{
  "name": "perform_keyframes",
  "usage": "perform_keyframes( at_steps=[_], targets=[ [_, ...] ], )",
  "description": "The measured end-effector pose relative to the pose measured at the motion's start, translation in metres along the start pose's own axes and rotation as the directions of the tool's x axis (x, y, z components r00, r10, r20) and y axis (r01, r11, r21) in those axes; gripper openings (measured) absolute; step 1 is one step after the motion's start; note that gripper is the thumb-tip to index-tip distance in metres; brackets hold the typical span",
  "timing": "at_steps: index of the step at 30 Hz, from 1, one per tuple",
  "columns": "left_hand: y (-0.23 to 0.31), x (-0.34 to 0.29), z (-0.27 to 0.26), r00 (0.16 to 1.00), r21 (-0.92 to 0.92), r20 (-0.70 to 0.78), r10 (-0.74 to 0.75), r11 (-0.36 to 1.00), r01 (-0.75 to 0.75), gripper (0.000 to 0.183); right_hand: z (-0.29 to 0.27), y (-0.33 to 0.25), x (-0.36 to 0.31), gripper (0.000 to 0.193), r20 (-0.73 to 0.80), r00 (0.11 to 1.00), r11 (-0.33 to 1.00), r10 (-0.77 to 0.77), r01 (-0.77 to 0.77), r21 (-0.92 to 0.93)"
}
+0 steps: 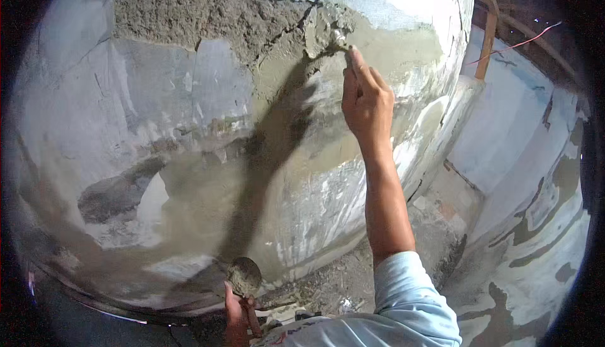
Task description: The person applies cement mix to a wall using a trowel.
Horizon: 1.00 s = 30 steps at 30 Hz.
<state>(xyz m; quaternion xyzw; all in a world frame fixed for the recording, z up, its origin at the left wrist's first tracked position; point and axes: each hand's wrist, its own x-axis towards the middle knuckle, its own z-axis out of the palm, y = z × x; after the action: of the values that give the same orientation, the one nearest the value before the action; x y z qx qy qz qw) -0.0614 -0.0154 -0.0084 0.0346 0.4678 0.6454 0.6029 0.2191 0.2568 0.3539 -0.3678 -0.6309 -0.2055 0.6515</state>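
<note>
My right hand point(368, 98), arm stretched up, is closed around the handle of what looks like a small trowel point(339, 37). The tool's metal end touches a lump of wet grey mortar point(322, 29) on the wall point(214, 82); most of the blade is hidden. Low down and left of my body, my left hand point(236, 315) grips a small round bowl point(244, 276) from beneath, with grey mortar inside it. Around the lump, the wall has a rough, bare patch point(183, 7) to the left and a smoother damp layer point(403, 51) to the right.
Another wall point(504, 133) with peeling, patchy plaster stands at the right. A wooden post point(486, 45) and a thin red wire point(526, 43) are at the upper right. Dirt and rubble point(353, 278) lie at the wall's foot.
</note>
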Motion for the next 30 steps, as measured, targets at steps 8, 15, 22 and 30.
perform_keyframes(
  at_steps=[8,15,22,30],
  targets=[
    [0.004,0.014,-0.026,0.98,-0.097,0.181,0.079,0.993,-0.062,0.063,-0.013,0.03,-0.047,0.034,0.067,0.979,0.971,0.192,-0.199,0.133],
    [-0.001,0.01,-0.047,0.975,0.005,0.224,0.002,1.0,-0.003,0.069,-0.019,0.022,-0.02,0.041,0.222,0.859,0.691,0.461,-0.504,0.518],
    [-0.008,0.018,-0.049,0.995,-0.082,0.1,-0.025,0.996,0.034,0.066,0.014,-0.049,-0.006,0.038,0.155,0.936,0.849,0.316,-0.352,0.393],
    [0.005,0.022,-0.053,0.971,-0.041,0.238,0.033,0.999,-0.024,0.065,0.048,-0.107,-0.04,0.031,0.062,0.998,0.932,0.029,-0.049,0.36]
  ],
)
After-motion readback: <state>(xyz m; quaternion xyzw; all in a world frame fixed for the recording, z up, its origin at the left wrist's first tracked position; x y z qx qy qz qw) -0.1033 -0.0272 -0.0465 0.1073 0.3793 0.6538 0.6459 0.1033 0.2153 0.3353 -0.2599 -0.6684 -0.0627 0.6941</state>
